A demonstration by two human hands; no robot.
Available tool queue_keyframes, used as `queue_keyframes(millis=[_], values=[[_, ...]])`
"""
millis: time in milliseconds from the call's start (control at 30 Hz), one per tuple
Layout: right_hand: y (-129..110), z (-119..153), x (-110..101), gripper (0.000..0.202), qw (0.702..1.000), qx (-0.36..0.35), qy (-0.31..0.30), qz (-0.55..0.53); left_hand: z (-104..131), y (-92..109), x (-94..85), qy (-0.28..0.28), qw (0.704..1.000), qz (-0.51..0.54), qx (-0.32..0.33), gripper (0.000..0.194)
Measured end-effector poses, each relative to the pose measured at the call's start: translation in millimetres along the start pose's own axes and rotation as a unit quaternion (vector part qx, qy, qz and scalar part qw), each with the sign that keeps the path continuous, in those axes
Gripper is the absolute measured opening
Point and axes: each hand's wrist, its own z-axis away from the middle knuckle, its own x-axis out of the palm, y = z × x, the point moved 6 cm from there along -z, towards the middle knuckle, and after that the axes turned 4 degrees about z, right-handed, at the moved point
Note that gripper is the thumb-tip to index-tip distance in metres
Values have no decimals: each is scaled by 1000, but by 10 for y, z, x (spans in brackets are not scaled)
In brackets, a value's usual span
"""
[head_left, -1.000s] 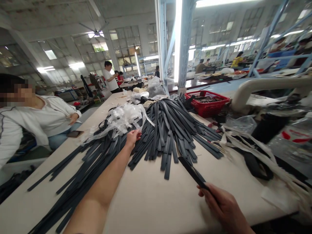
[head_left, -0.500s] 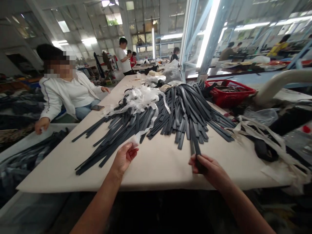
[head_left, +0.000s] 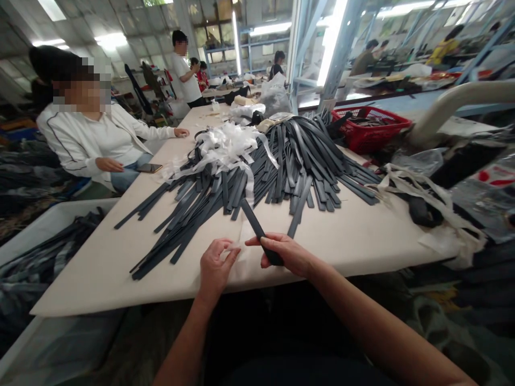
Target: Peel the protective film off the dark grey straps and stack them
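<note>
Near the table's front edge my left hand pinches the end of a thin white translucent strip, which trails back to a tangled white heap. Close to its right, my right hand is closed round a flat dark grey strap, its free end pointing away to the upper left. Its index finger reaches toward the white strip; whether they touch I cannot tell. Beyond both hands a large pile of similar dark straps fans out across the pale table.
A red basket stands behind the pile at right. Pale cloth strips and plastic bags lie at the right edge. A seated person in a white jacket is at left, near a phone and a white bin of straps.
My right hand has moved left with a dark strap, drawn out of the pile, close to my left hand. My left hand has come slightly nearer me. The seated person's hand has left the bin.
</note>
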Motion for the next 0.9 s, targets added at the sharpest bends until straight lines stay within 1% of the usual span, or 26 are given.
queue_keyframes(millis=[67,133,167,233,333,400,433,467,500,533,567,600,633,667,733,767,833,900], values=[[15,7,-8,47,1000,11,0,-3,21,113,-10,1,994,-61,89,11],[18,25,-9,48,1000,23,-15,2,42,242,2,-3,980,-103,173,5],[12,32,-11,49,999,28,-23,10,50,308,15,-6,971,-118,209,5],[-9,26,-29,50,999,29,-26,30,58,439,45,-10,954,-133,270,13],[-45,-33,-78,50,999,16,-6,50,75,593,103,-10,935,-135,328,21],[-72,-85,-106,46,998,5,6,63,103,637,140,-17,933,-122,339,21],[-96,-107,-123,43,997,-5,15,70,116,633,144,-18,938,-107,329,19],[-130,-123,-142,39,996,-18,26,79,123,610,138,-18,949,-83,305,17],[-171,-131,-164,36,995,-33,38,87,121,566,121,-18,963,-47,264,18],[-219,-131,-184,33,993,-48,50,97,111,502,105,-22,978,-1,206,23],[-269,-124,-202,30,991,-63,59,106,97,425,100,-33,989,53,135,31],[-318,-112,-216,28,988,-75,65,117,84,347,112,-51,991,106,58,39],[-363,-96,-225,26,986,-86,68,129,74,284,143,-75,986,150,-15,46],[-403,-78,-231,25,983,-95,71,142,66,245,191,-105,974,185,-79,50],[-464,-39,-233,24,977,-108,71,169,52,242,310,-174,942,229,-174,53],[-484,-21,-231,24,974,-113,70,184,44,268,371,-206,925,244,-204,50],[-509,9,-226,25,966,-124,66,216,27,340,485,-258,896,269,-241,41],[-516,25,-234,25,959,-134,63,242,9,390,568,-278,881,282,-258,32]])
